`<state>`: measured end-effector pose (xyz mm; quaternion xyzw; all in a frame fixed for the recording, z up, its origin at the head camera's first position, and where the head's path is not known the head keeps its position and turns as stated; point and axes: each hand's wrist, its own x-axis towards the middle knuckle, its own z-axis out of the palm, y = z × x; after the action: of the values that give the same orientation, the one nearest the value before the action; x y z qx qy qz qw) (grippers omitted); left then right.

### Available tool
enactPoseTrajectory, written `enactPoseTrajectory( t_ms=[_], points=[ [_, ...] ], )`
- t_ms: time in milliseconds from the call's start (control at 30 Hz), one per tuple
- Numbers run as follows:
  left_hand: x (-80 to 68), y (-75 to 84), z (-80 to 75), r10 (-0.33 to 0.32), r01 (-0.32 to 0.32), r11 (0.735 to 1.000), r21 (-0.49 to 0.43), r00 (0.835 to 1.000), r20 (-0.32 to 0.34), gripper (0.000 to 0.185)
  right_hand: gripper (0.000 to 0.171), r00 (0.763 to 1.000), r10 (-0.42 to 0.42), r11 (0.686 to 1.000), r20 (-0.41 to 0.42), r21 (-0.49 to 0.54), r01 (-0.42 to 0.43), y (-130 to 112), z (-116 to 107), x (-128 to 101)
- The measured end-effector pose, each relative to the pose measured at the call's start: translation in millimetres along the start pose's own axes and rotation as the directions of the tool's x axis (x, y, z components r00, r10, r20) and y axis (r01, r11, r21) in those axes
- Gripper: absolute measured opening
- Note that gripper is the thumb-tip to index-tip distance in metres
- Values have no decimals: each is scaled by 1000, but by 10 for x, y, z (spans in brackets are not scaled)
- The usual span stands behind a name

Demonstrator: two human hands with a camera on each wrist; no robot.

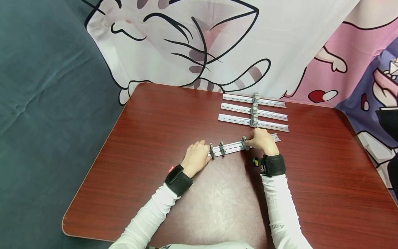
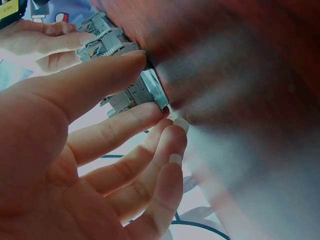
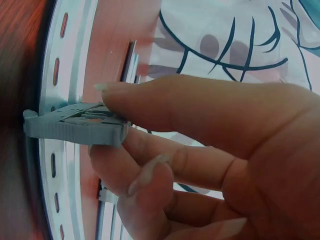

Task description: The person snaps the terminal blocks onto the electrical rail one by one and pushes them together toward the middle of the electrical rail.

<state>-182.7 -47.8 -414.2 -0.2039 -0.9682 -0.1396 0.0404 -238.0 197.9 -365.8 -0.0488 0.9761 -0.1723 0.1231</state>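
A slotted metal DIN rail lies at a slant on the table, with grey terminal blocks standing across it. Two blocks, one of them a terminal block, stand near its left end. My left hand holds that end; in the left wrist view the thumb and index finger grip either side of the rail's end. Farther right, my right hand pinches another terminal block between thumb and fingers. That block sits across the slotted rail in the right wrist view.
Three more DIN rails lie parallel behind my hands, the nearest rail just beyond my right hand. Each carries a cluster of terminal blocks at its middle. The reddish-brown table meets a cartoon-printed curtain at the back.
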Motion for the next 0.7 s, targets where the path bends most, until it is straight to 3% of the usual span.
enactPoseTrajectory(
  t_ms=[233,400,533,700],
  points=[
    [12,6,-2,-1,1,1000,-6,1000,24,22,18,999,30,999,-18,-13,-30,-55,-8,-49],
    [13,16,-4,0,1,1000,-9,1000,29,23,26,999,42,998,-30,-34,-43,-115,-17,-99],
    [0,16,-6,2,-2,1000,-5,1000,22,23,30,995,-3,998,-102,-59,-3,-328,25,-169],
    [-14,9,0,3,-3,1000,8,1000,-4,24,30,995,-100,990,-16,-103,98,-677,198,-187]
  ],
)
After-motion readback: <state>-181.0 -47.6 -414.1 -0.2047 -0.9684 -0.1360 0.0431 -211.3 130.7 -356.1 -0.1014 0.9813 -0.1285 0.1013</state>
